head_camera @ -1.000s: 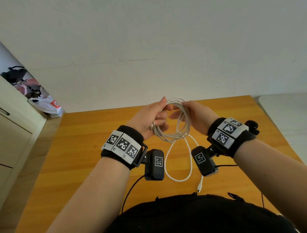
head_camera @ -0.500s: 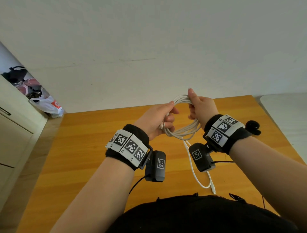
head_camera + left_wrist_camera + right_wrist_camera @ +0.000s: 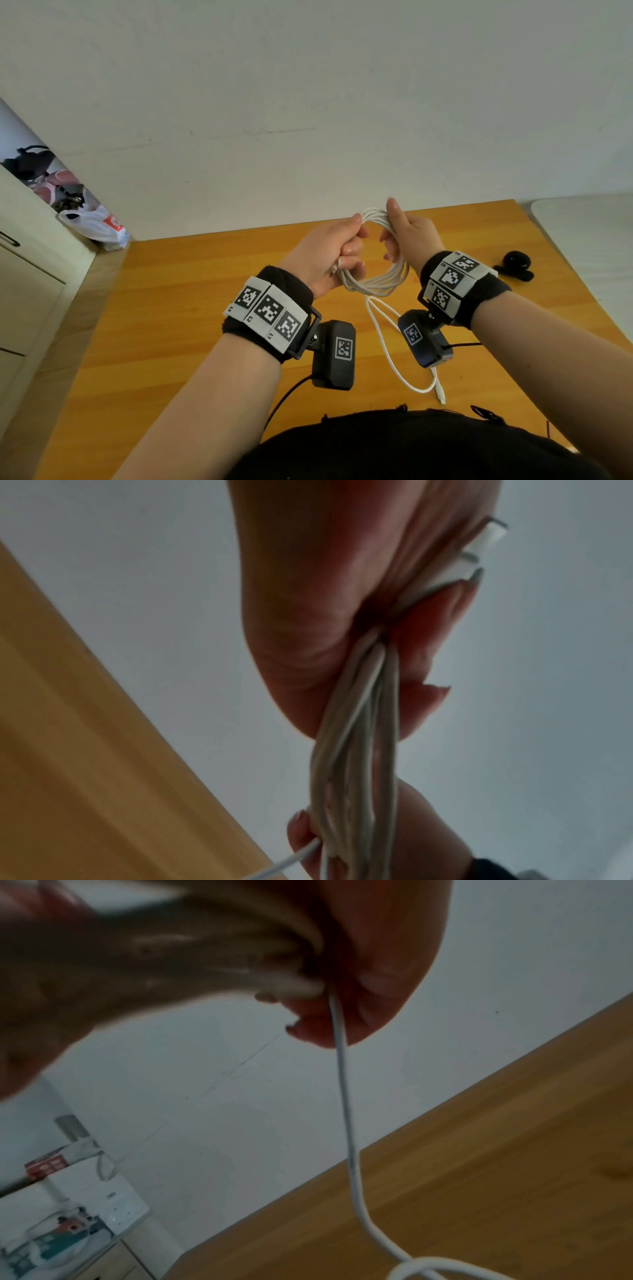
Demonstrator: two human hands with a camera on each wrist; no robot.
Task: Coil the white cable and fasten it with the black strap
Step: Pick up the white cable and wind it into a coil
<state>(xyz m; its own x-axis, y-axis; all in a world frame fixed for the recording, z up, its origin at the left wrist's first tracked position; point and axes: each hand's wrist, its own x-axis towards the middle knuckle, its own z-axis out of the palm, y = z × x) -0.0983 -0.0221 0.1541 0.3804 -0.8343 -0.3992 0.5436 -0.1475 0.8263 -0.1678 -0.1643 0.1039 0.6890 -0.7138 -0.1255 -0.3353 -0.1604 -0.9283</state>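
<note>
White cable [image 3: 375, 277], thin, round and smooth, is hanging as a bundle of several loops above the wooden table [image 3: 171, 308], held between both of my hands. Going from the left: a pale cabinet [image 3: 30, 291] is standing beside the table, and a white plastic bag [image 3: 97, 224] is lying on top of it against the plain wall [image 3: 308, 102]. I am gripping the left side of the bundle in my left hand [image 3: 325, 255], fingers curled round the strands; the left wrist view is showing the strands [image 3: 356, 750] running out of that fist, with a white plug end [image 3: 486, 538] poking out by my fingertips. I am clasping the right side of the loops with my right hand [image 3: 409, 233], thumb pointing up. A loose tail [image 3: 387, 346] is trailing down from the bundle, partly hidden behind the camera on my right wrist, and its plug [image 3: 441, 395] is lying on the glossy, orange-brown tabletop. Further right, the black strap [image 3: 515, 265], soft and curled up, is lying on the table well apart from my hands.
</note>
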